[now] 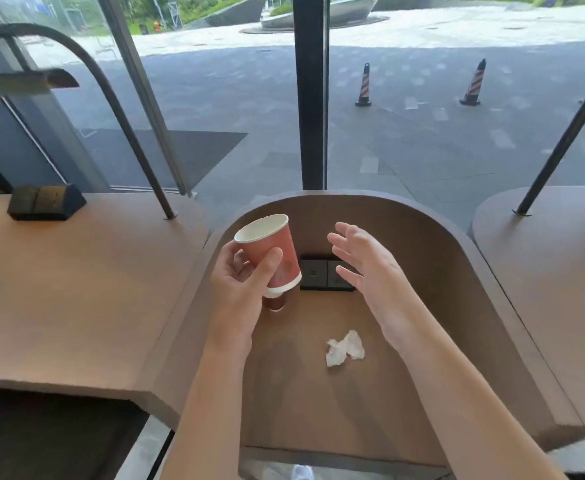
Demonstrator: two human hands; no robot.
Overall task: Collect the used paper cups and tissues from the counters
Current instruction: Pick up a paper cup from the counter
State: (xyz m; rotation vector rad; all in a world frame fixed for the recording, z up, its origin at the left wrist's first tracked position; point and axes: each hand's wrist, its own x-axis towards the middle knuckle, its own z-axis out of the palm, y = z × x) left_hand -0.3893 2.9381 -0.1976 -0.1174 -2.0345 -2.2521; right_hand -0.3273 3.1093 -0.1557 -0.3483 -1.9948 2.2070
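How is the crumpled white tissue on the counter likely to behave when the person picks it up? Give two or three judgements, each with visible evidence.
The tissue is probably floppy: it lies crumpled in loose folds. It likely weighs almost nothing, being thin paper. It should not roll, since its shape is irregular and flattish on the counter; a light pinch by the open right hand would probably do.

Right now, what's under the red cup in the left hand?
Below the red cup, held tilted in the left hand, a dark reddish shape with a pale edge shows on the counter. The cup and hand cover most of it, so I can't identify it.
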